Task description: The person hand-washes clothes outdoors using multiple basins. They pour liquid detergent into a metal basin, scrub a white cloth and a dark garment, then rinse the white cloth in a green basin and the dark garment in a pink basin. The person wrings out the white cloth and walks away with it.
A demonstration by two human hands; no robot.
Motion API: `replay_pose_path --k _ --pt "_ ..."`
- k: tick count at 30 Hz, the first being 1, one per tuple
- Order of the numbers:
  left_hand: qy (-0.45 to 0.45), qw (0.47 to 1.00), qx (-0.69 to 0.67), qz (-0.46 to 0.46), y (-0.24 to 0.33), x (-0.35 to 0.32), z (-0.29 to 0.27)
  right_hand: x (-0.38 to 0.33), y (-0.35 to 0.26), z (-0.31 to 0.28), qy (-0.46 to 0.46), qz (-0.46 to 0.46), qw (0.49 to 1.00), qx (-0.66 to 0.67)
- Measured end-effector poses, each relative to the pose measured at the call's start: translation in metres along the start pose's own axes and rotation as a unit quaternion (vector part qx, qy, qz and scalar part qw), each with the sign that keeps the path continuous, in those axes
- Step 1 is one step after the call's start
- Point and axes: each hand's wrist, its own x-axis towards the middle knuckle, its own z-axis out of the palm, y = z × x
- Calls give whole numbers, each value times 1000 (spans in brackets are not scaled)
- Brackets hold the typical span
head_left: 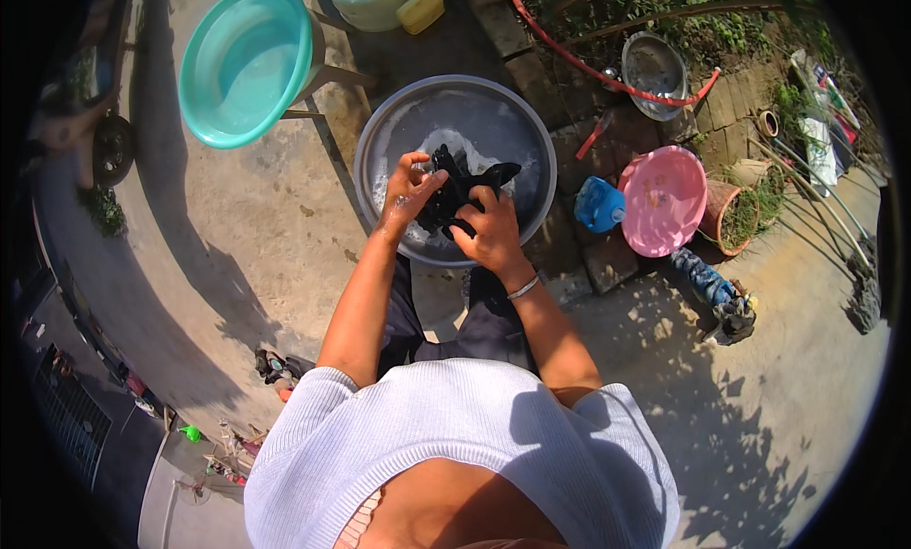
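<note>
A wide grey metal basin (381, 136) sits in front of me with whitish suds in it. In it lies a crumpled black item (446, 193), wet-looking, probably cloth; its exact kind I cannot make out. My right hand (491, 228) curls over the item's right side, with fingers and thumb pressed into it. At its left edge is my left hand (408, 190), with thumb and forefinger spread apart and the thumb close to or touching the black material. Foam clings to my left wrist.
A turquoise tub (296, 70) with water stands far left on a support. A pink basin (691, 203), blue jug (594, 204) and plant pot (723, 215) are to the right. Beyond lie a red hose (607, 77), a metal bowl (655, 103) and a yellow container (420, 10).
</note>
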Motion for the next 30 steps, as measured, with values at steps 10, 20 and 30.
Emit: replay_pose_path --k 10,20,30 --pt "90 846 521 76 -41 11 57 6 43 55 -54 272 953 -120" --pt "105 878 460 -77 -137 85 51 37 132 128 -75 219 963 -136" --pt "-50 979 -96 -175 -57 86 -16 61 150 80 6 518 808 279"
